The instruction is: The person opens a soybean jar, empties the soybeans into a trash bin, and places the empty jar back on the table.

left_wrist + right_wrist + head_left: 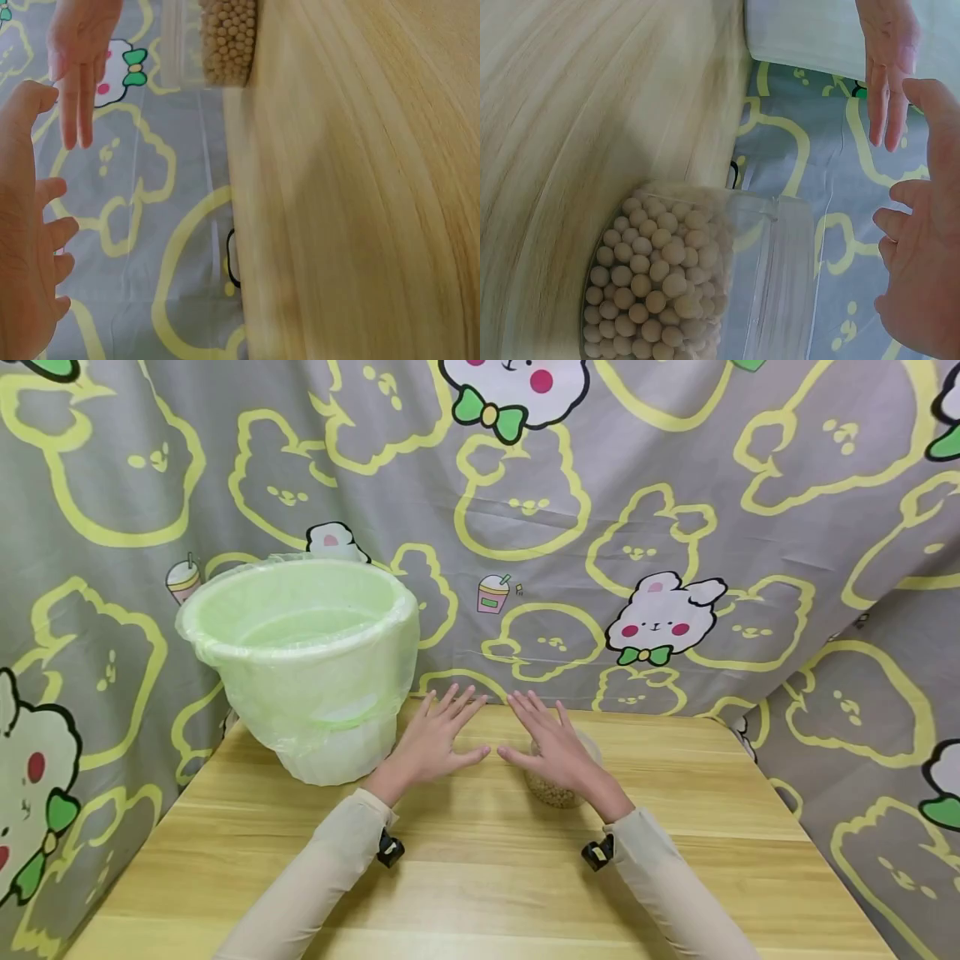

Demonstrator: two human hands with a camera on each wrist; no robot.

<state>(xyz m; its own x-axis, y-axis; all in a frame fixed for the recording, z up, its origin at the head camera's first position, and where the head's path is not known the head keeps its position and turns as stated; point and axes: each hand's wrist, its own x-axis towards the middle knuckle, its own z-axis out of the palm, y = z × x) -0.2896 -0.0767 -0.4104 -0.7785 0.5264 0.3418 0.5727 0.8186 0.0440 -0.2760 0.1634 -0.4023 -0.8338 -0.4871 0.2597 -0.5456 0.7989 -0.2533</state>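
Both hands hover over the table with fingers spread and hold nothing. The left hand [437, 742] is to the right of a white bucket [337, 758] lined with a thin pale green plastic bag [315, 685]. My right hand [555, 750] is above a clear round jar [553, 793], hiding much of it in the head view. Small tan balls [652, 277] fill the lower part of the jar, as the right wrist view shows, and its clear lid [787, 277] is on. Thumb tips of the two hands point at each other, a small gap between them.
The wooden table [480, 893] ends at a grey curtain [420, 460] printed with yellow outlines and white rabbits, which hangs behind and along both sides. A dark strap mount [390, 850] sits at the left wrist, another mount [597, 853] at the right.
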